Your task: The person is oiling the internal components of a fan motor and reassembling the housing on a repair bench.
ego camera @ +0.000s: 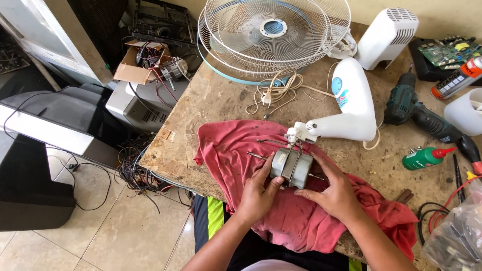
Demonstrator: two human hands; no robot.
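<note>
A grey metal fan motor point(291, 165) with a thin shaft rests on a red cloth point(236, 150) spread over the worn workbench point(211, 100). My left hand point(258, 193) grips the motor's left side, fingers against its casing. My right hand point(334, 188) holds its right side from behind. Thin wires run from the motor up to a white fan body point(351, 103) lying just beyond it.
Two white wire fan guards point(273, 35) lie at the bench's back with a coiled cord and plug point(271, 93). A green drill point(414, 110), small green bottle point(424, 156), white housing point(386, 35) and circuit board point(447, 50) sit right. Old electronics and tangled cables crowd the floor left.
</note>
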